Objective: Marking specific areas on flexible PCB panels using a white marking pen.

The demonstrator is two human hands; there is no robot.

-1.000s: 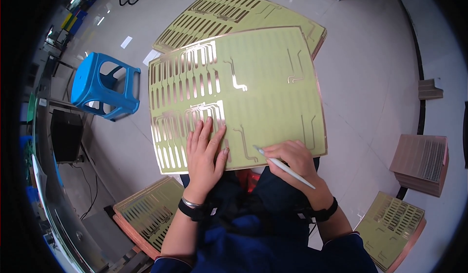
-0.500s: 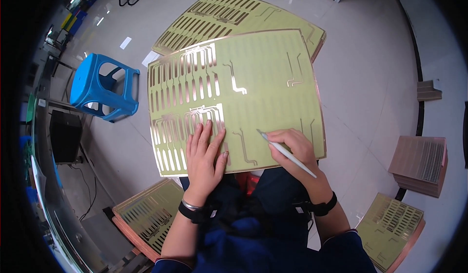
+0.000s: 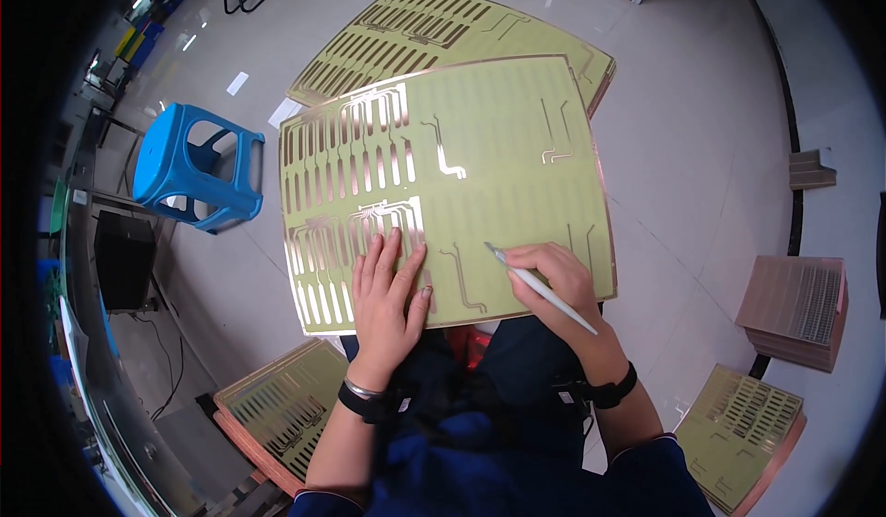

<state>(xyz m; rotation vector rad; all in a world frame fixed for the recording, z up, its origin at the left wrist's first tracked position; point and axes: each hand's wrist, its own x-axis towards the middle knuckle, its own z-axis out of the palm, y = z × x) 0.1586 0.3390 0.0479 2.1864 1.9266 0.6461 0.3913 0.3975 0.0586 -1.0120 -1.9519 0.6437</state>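
Observation:
A large yellow-green circuit board panel [image 3: 517, 194] with copper traces lies in front of me, its near edge over my lap. Flat on its copper-patterned left part rests my left hand [image 3: 388, 291], fingers stretched and holding nothing. My right hand [image 3: 558, 282] grips a craft knife [image 3: 544, 297] with a pale handle, like a pen. The knife's tip touches or hovers just over the bare board right of a thin trace; I cannot tell which. Behind this panel, a stack of similar panels [image 3: 544, 37] shows, partly covered by it.
A blue plastic stool [image 3: 198, 162] stands on the left. More panel stacks lie at the lower left [image 3: 286, 406] and lower right [image 3: 743, 425]. A copper-coloured stack [image 3: 794, 309] leans by the right wall. A black box [image 3: 125, 258] and cables are at the left.

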